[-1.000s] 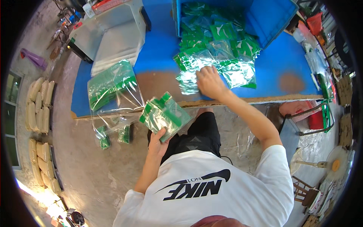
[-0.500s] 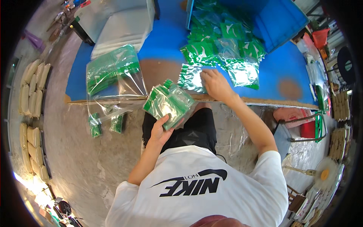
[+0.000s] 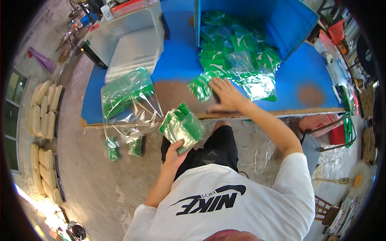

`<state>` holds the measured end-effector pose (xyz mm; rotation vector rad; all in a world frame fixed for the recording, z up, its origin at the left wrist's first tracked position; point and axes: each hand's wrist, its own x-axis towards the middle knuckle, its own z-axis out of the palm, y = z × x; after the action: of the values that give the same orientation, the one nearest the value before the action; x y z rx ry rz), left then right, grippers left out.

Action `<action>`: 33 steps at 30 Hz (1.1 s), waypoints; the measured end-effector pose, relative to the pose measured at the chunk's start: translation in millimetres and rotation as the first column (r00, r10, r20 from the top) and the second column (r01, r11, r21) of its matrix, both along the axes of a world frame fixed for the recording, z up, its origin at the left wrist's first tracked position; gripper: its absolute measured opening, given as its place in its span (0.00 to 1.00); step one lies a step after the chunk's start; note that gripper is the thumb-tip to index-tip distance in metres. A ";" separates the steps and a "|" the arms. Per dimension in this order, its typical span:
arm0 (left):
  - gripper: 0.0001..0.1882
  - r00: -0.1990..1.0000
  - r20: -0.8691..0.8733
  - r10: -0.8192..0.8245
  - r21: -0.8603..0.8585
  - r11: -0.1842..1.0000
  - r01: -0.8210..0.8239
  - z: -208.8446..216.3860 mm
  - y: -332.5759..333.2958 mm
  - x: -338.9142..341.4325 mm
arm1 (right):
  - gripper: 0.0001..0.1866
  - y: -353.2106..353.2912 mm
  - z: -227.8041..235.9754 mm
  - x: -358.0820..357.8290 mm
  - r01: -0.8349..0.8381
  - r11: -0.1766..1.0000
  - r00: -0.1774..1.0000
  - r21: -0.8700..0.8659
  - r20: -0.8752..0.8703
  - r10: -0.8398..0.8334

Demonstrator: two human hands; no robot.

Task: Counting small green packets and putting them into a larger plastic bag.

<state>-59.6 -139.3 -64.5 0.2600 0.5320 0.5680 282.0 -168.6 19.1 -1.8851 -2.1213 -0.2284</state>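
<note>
My left hand (image 3: 175, 156) is closed on a small stack of green-and-clear plastic packets (image 3: 183, 127), held in front of the table edge. My right hand (image 3: 228, 95) lies with its fingers stretched out and thumb apart, the fingertips on a single green packet (image 3: 200, 87) on the table. Behind that hand a heap of green packets (image 3: 241, 60) spills from a blue bin (image 3: 291, 30) lying on its side. On the left, a large clear bag (image 3: 138, 100) partly filled with neatly layered green packets hangs over the table's front edge.
A stack of clear plastic bags (image 3: 132, 52) lies in a translucent bin (image 3: 108, 30) on the blue-topped table (image 3: 177, 52). Two green bundles (image 3: 113, 149) are below the table edge on the left. A cart with a metal handle (image 3: 321, 146) and a fan (image 3: 356, 180) stand to the right.
My right hand has spread its fingers, and the packet under it has shifted slightly and turned. The left hand still holds its stack. The whole view has moved a little.
</note>
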 end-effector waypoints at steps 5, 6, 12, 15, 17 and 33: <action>0.39 0.969 0.173 -0.177 0.054 0.984 0.171 -8.5 16.1 -36.8 | 0.28 -48.5 6.3 -50.1 -0.215 0.973 0.965 0.079 -0.138 0.224; 0.39 0.957 0.214 -0.194 0.088 0.980 0.179 -2.0 16.6 -33.8 | 0.22 -50.8 17.5 -69.3 0.037 0.999 0.857 0.018 -0.514 -0.022; 0.36 0.994 0.089 -0.057 0.034 0.998 0.054 11.0 14.3 8.5 | 0.16 -14.7 29.9 -98.7 -0.036 0.972 0.563 -0.231 -0.808 -0.172; 0.36 0.997 0.068 -0.039 0.013 0.999 0.038 14.4 11.3 2.9 | 0.25 11.8 32.3 -40.7 0.164 0.960 0.926 0.227 -0.370 -0.071; 0.36 0.996 0.080 -0.045 0.013 0.999 0.044 12.6 12.4 -9.6 | 0.27 -2.5 16.7 -26.0 0.081 0.985 0.960 0.155 -0.278 -0.035; 0.32 0.915 -0.378 -0.139 0.709 0.593 0.383 77.9 21.8 -5.1 | 0.38 75.3 65.0 -35.6 0.208 0.900 0.562 -0.382 -0.706 -0.430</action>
<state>-64.7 -117.5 13.4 1.2640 0.4849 0.4349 246.4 -93.3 84.2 -1.9721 -1.2240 0.7284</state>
